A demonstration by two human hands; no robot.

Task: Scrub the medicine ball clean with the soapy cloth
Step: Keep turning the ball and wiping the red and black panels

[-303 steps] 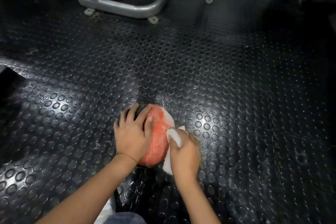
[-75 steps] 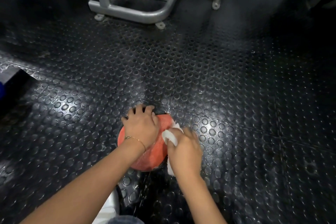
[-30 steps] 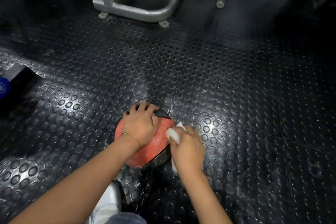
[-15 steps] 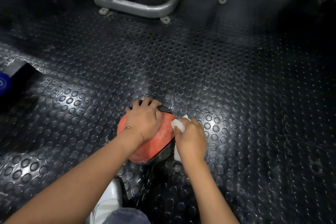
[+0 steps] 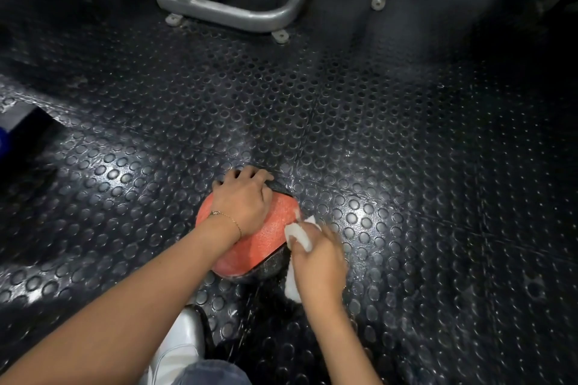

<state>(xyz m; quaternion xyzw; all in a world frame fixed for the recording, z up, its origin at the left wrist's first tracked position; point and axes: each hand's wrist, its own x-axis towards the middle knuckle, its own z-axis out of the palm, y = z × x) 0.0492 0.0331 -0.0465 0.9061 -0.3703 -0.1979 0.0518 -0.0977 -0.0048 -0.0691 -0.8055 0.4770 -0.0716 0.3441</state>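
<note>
Ball: the medicine ball, red-orange on top with a dark band along its near right edge, sits on the floor near the middle of the view, just beyond the person's white shoe.
Left hand: the left hand lies over the ball's top, its fingers curled down the far side and gripping it. This probably pins the ball so it cannot roll under the rubbing.
Right hand: the right hand is closed round a bunched white cloth and presses it to the ball's right flank. The hand is blurred, so the exact finger positions cannot be told.
Wrist: a thin bracelet sits on the left one.
Surface: black studded rubber tiles, glossy with glare around the ball. A round ball would likely slide or turn here without a steadying hold.
Room: a grey metal machine frame stands bolted down at the far side, well apart from the ball. It looks like a gym.
</note>
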